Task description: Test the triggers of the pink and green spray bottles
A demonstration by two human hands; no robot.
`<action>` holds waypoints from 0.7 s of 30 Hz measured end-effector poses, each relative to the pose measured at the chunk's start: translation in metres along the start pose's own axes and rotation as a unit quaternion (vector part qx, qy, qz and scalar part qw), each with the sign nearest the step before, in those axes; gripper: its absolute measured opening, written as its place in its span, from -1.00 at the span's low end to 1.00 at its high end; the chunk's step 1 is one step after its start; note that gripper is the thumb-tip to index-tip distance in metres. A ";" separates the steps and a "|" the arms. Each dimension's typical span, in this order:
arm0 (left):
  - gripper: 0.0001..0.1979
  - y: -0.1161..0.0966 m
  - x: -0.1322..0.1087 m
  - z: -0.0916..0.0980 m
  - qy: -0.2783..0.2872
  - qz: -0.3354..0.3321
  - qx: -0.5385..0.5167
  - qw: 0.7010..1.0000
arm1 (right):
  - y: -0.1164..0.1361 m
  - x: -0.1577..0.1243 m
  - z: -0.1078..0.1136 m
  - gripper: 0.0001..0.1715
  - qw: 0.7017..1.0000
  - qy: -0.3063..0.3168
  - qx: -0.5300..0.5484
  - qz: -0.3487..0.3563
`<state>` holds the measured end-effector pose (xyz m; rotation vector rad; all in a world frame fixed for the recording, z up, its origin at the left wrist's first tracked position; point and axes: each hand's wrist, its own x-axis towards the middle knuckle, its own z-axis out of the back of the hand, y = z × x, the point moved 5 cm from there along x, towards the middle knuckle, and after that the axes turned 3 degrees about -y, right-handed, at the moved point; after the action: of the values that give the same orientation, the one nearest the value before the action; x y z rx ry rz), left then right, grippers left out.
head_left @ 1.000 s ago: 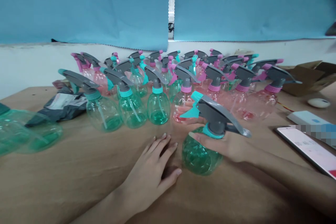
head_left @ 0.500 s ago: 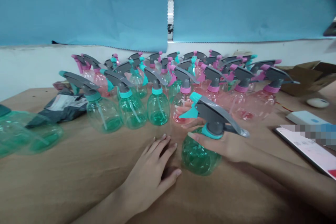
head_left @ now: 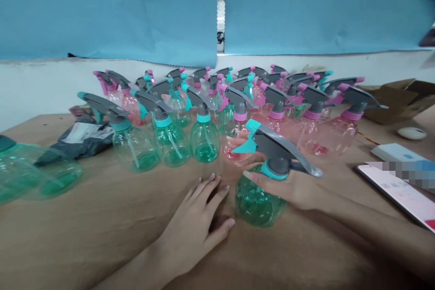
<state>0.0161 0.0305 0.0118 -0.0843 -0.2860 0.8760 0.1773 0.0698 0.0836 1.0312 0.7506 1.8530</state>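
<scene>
My right hand (head_left: pixel 288 188) is wrapped round the neck of a green spray bottle (head_left: pixel 260 206) with a grey head, turquoise collar and turquoise trigger. The bottle stands close to upright at the tabletop, its nozzle toward the left; most of my fingers are behind it. My left hand (head_left: pixel 200 217) lies on the wooden table (head_left: pixel 136 226) just left of that bottle, holding nothing, fingers stretched out and thumb apart. Beyond my hands stand a small green spray bottle (head_left: pixel 205 140), another green spray bottle (head_left: pixel 171 145) and a pink spray bottle (head_left: pixel 234 136).
Several more pink and green spray bottles crowd the back. A large green bottle (head_left: pixel 37 172) is at far left, near a dark plastic package (head_left: pixel 84 136). On the right are a phone (head_left: pixel 394 190), a white box (head_left: pixel 394 152), a white mouse (head_left: pixel 412 133) and a cardboard box (head_left: pixel 390 99).
</scene>
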 end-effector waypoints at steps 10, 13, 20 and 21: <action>-0.48 -0.001 0.001 0.001 0.007 0.002 0.004 1.000 | 0.001 -0.001 -0.001 -0.93 1.000 -0.003 0.001 0.000; -0.48 -0.001 0.001 0.001 0.005 0.004 0.003 1.000 | 0.005 0.001 0.000 -0.94 1.000 0.000 -0.002 0.007; -0.48 0.000 0.001 0.000 0.001 0.004 0.002 1.000 | 0.000 -0.001 0.000 -0.96 1.000 -0.006 0.000 0.001; -0.48 0.000 0.001 -0.001 0.003 0.003 0.003 1.000 | 0.000 -0.001 0.000 -0.96 1.000 -0.004 0.003 0.000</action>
<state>0.0166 0.0314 0.0112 -0.0825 -0.2781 0.8823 0.1776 0.0692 0.0832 1.0421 0.7511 1.8466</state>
